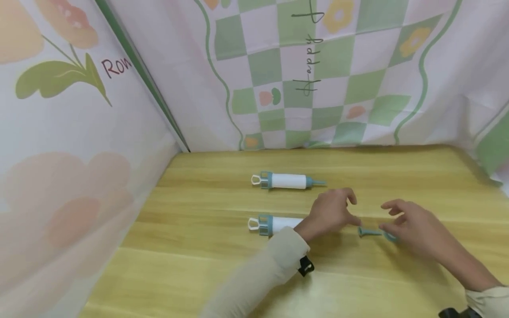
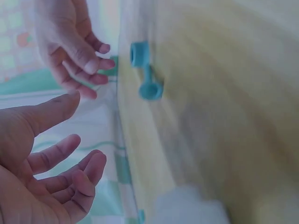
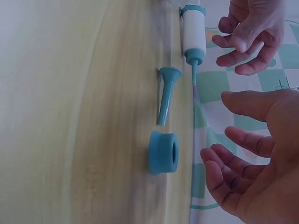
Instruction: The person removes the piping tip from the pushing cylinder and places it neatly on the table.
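Hands (image 1: pixel 332 210) (image 1: pixel 417 224) hover, fingers loosely curved and apart, holding nothing; a teal nozzle (image 3: pixel 167 97) and ring (image 3: pixel 161 153) lie nearby.

Head view: teal ring (image 1: pixel 391 238) partly behind right fingers (image 1: pixel 389 227)

Remote feed: wood-grain tabletop (image 1: pixel 175 274). Directly on it I log a white-barrelled far syringe (image 1: pixel 289 181), a near syringe (image 1: pixel 283 224) and, rightward, a flared teal nozzle (image 3: pixel 166 98) just beside a teal ring (image 3: pixel 161 152).

Your wood-grain tabletop (image 1: pixel 171 251) meets green-checked cloth (image 1: pixel 334 62) at the back; flower-printed cloth (image 1: pixel 71 172) hangs to your left.
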A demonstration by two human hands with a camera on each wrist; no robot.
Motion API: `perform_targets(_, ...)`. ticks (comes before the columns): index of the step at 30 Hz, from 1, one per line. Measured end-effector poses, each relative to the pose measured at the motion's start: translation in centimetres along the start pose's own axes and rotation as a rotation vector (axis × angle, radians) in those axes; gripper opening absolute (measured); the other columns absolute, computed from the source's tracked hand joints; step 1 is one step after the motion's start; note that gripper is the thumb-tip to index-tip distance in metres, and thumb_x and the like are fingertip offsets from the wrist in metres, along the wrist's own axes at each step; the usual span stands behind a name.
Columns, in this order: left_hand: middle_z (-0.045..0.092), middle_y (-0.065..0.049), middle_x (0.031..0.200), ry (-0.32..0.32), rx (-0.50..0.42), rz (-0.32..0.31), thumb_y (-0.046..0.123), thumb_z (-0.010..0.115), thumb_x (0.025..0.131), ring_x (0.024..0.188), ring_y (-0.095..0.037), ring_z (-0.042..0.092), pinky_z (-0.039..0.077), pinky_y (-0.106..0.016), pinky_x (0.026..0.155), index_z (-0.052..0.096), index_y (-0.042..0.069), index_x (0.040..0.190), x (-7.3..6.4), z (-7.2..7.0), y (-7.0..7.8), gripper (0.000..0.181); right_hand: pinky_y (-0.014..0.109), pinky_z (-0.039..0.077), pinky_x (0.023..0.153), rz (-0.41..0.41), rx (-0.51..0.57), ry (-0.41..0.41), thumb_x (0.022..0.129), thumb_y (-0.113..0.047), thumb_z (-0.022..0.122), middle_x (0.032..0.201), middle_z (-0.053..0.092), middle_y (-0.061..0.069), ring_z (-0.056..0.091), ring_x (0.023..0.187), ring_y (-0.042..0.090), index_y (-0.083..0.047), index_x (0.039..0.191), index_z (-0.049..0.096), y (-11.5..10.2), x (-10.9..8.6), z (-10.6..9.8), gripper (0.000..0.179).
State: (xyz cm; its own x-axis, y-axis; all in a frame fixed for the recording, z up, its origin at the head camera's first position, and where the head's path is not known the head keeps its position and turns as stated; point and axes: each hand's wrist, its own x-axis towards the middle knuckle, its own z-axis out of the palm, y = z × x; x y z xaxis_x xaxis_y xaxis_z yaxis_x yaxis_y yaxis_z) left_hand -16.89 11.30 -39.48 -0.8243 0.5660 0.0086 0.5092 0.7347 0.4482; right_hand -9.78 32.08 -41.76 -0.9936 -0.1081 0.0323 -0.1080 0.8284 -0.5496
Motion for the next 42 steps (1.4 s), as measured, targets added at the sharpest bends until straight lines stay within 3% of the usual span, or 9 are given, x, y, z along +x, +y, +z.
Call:
perform_targets(4, 0.062, 0.013, 0.087, 0.011, -0.046, -0.018, 0.038, 0.089, 0.076, 0.068, 0.003, 0.051, 0.041, -0.014, 0.056, 0.068, 0.020, 0.109, -0.1, -1.6, -1.2, 0.043, 0.058, 0.054, 0.071, -0.021, 0.003, 0.006, 0.093, -0.024, 0.074, 0.118, 0.057, 0.036, 0.061, 0.099, 0.050, 0.009, 0.131, 0.051, -0.4, 0.4, 0.0, 0.055)
perform_targets(11, 0.070, 0.004, 0.099, 0.074, -0.132, -0.017, 0.031, 0.089, 0.077, 0.078, -0.003, 0.059, 0.045, -0.017, 0.062, 0.069, 0.016, 0.108, -0.4, -4.0, -4.5, 0.039, 0.060, 0.052, 0.076, -0.111, 0.012, 0.065, 0.091, -0.016, 0.075, 0.121, 0.052, 0.040, 0.057, 0.101, 0.053, 0.012, 0.134, 0.048, -0.6, 2.0, -0.3, 0.058)
perform_targets(15, 0.069, 0.001, 0.101, 0.073, -0.162, -0.075, 0.029, 0.089, 0.078, 0.082, -0.008, 0.060, 0.047, -0.022, 0.066, 0.069, 0.017, 0.105, -1.0, -5.3, -6.6, 0.036, 0.032, 0.055, 0.079, -0.194, 0.055, 0.155, 0.091, -0.013, 0.075, 0.118, 0.058, 0.031, 0.060, 0.099, 0.043, 0.009, 0.132, 0.052, -0.4, 2.7, -0.3, 0.052)
perform_targets(18, 0.069, -0.002, 0.106, 0.065, -0.159, -0.121, 0.030, 0.088, 0.078, 0.086, -0.012, 0.060, 0.047, -0.025, 0.069, 0.069, 0.015, 0.107, -1.3, -6.2, -8.1, 0.038, 0.010, 0.045, 0.076, -0.244, 0.100, 0.212, 0.091, -0.011, 0.075, 0.117, 0.061, 0.023, 0.061, 0.098, 0.020, 0.005, 0.131, 0.055, -0.3, 3.2, -0.1, 0.048)
perform_targets(20, 0.069, -0.005, 0.109, 0.068, -0.168, -0.137, 0.029, 0.088, 0.078, 0.089, -0.014, 0.061, 0.049, -0.027, 0.071, 0.070, 0.012, 0.110, -1.6, -6.8, -9.1, 0.041, 0.006, 0.042, 0.077, -0.257, 0.118, 0.223, 0.091, -0.011, 0.075, 0.118, 0.061, 0.022, 0.058, 0.096, 0.007, 0.004, 0.131, 0.055, -0.1, 3.5, 0.0, 0.047)
perform_targets(23, 0.069, -0.007, 0.113, 0.079, -0.182, -0.152, 0.027, 0.088, 0.079, 0.096, -0.018, 0.062, 0.050, -0.031, 0.076, 0.069, 0.010, 0.113, -1.8, -7.5, -10.4, 0.043, 0.006, 0.042, 0.077, -0.243, 0.138, 0.205, 0.093, -0.013, 0.073, 0.122, 0.060, 0.022, 0.052, 0.097, -0.005, 0.002, 0.133, 0.054, 0.1, 3.8, -0.1, 0.046)
perform_targets(30, 0.066, -0.010, 0.118, 0.091, -0.210, -0.177, 0.025, 0.086, 0.082, 0.104, -0.024, 0.060, 0.051, -0.036, 0.082, 0.068, 0.009, 0.118, -1.9, -8.1, -12.6, 0.043, 0.009, 0.046, 0.073, -0.188, 0.227, 0.162, 0.098, -0.015, 0.066, 0.129, 0.054, 0.019, 0.051, 0.100, -0.009, 0.000, 0.138, 0.051, 0.8, 4.5, 0.0, 0.045)
perform_targets(36, 0.058, -0.017, 0.131, 0.158, -0.228, -0.177, 0.021, 0.086, 0.081, 0.121, -0.033, 0.050, 0.045, -0.045, 0.098, 0.064, 0.008, 0.124, -2.1, -8.6, -16.1, 0.050, 0.015, 0.049, 0.073, -0.114, 0.288, 0.088, 0.102, -0.024, 0.060, 0.132, 0.052, 0.026, 0.048, 0.098, -0.014, 0.002, 0.142, 0.046, 1.2, 5.9, 0.3, 0.049)
perform_targets(42, 0.048, -0.022, 0.143, 0.185, -0.325, -0.194, 0.016, 0.086, 0.080, 0.131, -0.038, 0.043, 0.041, -0.050, 0.105, 0.055, 0.007, 0.138, -2.4, -9.0, -20.4, 0.066, 0.030, 0.057, 0.078, -0.064, 0.519, -0.007, 0.105, -0.022, 0.055, 0.135, 0.043, 0.030, 0.061, 0.098, -0.001, 0.000, 0.144, 0.039, 2.1, 7.5, 0.7, 0.048)
